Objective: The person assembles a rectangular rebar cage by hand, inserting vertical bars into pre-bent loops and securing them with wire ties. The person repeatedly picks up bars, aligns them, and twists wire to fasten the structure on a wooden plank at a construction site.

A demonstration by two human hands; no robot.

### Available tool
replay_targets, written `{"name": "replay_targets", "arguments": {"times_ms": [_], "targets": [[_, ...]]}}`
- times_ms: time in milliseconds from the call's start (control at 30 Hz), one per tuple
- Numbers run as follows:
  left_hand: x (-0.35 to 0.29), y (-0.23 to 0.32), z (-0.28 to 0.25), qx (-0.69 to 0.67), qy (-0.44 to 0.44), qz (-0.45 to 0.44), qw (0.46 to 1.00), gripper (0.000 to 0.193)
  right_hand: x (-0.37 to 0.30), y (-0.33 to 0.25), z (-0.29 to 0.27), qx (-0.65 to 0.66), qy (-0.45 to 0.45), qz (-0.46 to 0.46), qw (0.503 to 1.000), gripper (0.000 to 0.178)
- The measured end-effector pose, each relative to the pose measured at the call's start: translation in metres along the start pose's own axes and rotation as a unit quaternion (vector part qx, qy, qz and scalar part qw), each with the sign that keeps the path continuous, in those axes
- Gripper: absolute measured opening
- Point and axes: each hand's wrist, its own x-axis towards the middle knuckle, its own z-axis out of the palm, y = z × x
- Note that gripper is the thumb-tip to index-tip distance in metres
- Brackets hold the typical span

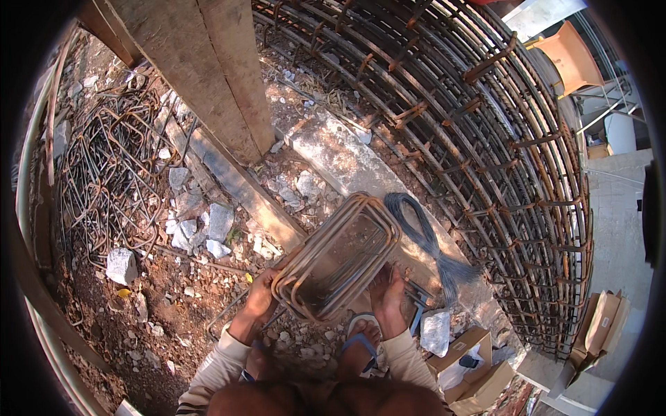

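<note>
I hold a stack of several rusty bent rebar stirrups [338, 256], rectangular loops with rounded corners, just in front of my knees. My left hand [262, 295] grips the stack's lower left corner. My right hand [388, 295] is pressed against its lower right side with fingers spread upward. Right of the stack a bundle of thin dark tie wire [429, 239] lies on a concrete slab [340, 156]. My foot in a blue sandal [359, 343] shows below the stack.
A large rebar cage [485, 139] fills the upper right. Wooden planks [201, 69] rise at top centre. A heap of loose stirrups [104, 173] lies on rubble at left. Cardboard boxes [472, 367] sit at lower right, stone chunks [436, 331] around.
</note>
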Motion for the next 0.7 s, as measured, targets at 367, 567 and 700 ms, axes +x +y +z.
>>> {"name": "replay_targets", "arguments": {"times_ms": [367, 567, 700], "targets": [[-0.017, 0.104, 0.117, 0.602, -0.101, 0.033, 0.791, 0.089, 0.042, 0.028, 0.02, 0.143, -0.177, 0.093, 0.969, 0.064], [-0.031, 0.053, 0.156, 0.799, -0.093, 0.289, 0.519, 0.092, 0.052, 0.038, -0.002, 0.149, -0.213, 0.125, 0.957, 0.059], [-0.019, 0.033, 0.163, 0.799, -0.114, 0.212, 0.551, 0.089, 0.058, 0.05, -0.01, 0.156, -0.302, 0.092, 0.936, 0.051]]}}
